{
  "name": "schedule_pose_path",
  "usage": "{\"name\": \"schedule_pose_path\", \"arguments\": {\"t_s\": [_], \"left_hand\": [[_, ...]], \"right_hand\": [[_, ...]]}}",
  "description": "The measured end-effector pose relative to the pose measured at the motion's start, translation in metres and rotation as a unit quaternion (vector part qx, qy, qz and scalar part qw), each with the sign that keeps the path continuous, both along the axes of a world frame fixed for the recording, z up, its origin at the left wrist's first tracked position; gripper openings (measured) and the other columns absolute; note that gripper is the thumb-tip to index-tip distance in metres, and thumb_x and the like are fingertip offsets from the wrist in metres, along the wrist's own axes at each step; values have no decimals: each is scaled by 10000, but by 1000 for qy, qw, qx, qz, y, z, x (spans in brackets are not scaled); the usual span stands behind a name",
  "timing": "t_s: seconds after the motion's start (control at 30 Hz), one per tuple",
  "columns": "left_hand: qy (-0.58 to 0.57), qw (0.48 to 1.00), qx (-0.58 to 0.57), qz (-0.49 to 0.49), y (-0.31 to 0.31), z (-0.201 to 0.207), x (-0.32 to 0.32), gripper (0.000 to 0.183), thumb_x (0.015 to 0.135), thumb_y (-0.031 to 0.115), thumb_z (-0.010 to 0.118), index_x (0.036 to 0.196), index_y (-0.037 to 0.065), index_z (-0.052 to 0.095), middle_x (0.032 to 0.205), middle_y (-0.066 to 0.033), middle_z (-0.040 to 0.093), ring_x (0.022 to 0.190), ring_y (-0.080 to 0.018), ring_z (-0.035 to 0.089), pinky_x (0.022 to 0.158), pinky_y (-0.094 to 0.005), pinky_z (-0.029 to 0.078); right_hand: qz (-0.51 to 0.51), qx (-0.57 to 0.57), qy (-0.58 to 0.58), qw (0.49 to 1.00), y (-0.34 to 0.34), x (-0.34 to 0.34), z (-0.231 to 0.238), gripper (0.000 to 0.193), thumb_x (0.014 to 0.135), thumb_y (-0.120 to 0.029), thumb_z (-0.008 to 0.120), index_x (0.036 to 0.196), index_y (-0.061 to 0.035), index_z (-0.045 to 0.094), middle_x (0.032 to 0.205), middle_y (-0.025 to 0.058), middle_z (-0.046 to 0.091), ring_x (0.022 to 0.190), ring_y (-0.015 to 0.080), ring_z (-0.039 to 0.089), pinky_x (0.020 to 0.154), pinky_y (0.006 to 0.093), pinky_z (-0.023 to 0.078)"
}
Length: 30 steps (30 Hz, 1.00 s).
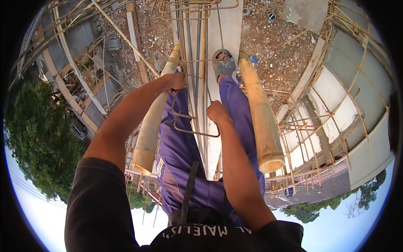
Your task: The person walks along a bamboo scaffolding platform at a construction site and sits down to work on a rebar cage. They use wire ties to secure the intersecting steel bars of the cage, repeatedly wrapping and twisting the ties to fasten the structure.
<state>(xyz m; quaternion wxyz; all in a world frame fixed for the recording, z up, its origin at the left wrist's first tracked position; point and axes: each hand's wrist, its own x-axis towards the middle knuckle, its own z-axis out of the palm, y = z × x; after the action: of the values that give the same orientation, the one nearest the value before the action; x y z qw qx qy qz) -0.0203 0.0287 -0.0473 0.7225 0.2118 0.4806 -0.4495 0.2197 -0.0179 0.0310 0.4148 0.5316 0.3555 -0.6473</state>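
Note:
My left hand (177,82) is a closed fist beside the left bamboo pole, with the upper end of a bent steel stirrup (195,133) running up into it. Lower and to the right, my right hand (217,111) is closed round the same stirrup near its right corner. Several long ribbed steel bars (198,50) run lengthwise between my legs, past both hands. More bent stirrups (193,17) hang round these bars at the far end. My fingers hide the exact grip on the rod.
Thick bamboo poles flank my legs, one on the left (149,130) and one on the right (260,113). A pale narrow beam or board (228,33) lies under my sandalled foot (223,63). Rubble ground (273,54) spreads far below, with bamboo scaffolding (336,113) at the right.

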Motion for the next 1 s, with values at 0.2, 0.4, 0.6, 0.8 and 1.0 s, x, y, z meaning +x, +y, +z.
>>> {"name": "schedule_pose_path", "arguments": {"t_s": [0.2, 0.4, 0.6, 0.8, 1.0], "left_hand": [[-31, 995, 58, -71, 34, -116, 21, 179, 863, 133, 552, 799, 17, 671, 667, -139, 600, 501, -239, 557, 413, -437, 403], [-200, 963, 144, -109, 49, -150, -30, 334, 894, 355, 633, 791, 42, 685, 674, -87, 632, 526, -208, 577, 444, -378, 425], [-23, 975, 166, 148, 125, -72, -50, 236, 885, 231, 650, 716, 69, 671, 611, -75, 644, 471, -149, 577, 412, -323, 409], [175, 905, 285, 263, 130, 51, -137, 312, 1009, 255, 528, 1062, -8, 686, 750, -103, 706, 545, -174, 616, 491, -352, 445], [356, 746, 403, 393, 34, 274, -111, 350, 1106, 236, 421, 1298, 41, 639, 675, -27, 657, 561, -78, 505, 547, -279, 379]], "right_hand": [[-49, 186, 4, 981, 145, 8, -39, 344, 931, -188, 569, 1144, 39, 714, 1170, 267, 698, 1198, 425, 627, 1023, 470, 500], [-81, 469, 199, 856, 186, -32, 66, 454, 964, -315, 657, 1355, -86, 621, 1284, 159, 649, 1164, 379, 617, 1002, 466, 488], [38, 458, 203, 865, 215, -69, 33, 458, 956, -350, 665, 1385, -201, 609, 1087, 83, 704, 984, 346, 684, 850, 518, 522], [169, 506, 296, 792, 266, -108, -13, 348, 1000, -358, 581, 1109, -32, 636, 1021, 188, 694, 897, 422, 692, 800, 506, 559], [209, 416, 275, 841, 293, -141, -33, 508, 1057, -460, 473, 924, 25, 543, 847, 262, 698, 812, 476, 693, 756, 546, 555]]}}
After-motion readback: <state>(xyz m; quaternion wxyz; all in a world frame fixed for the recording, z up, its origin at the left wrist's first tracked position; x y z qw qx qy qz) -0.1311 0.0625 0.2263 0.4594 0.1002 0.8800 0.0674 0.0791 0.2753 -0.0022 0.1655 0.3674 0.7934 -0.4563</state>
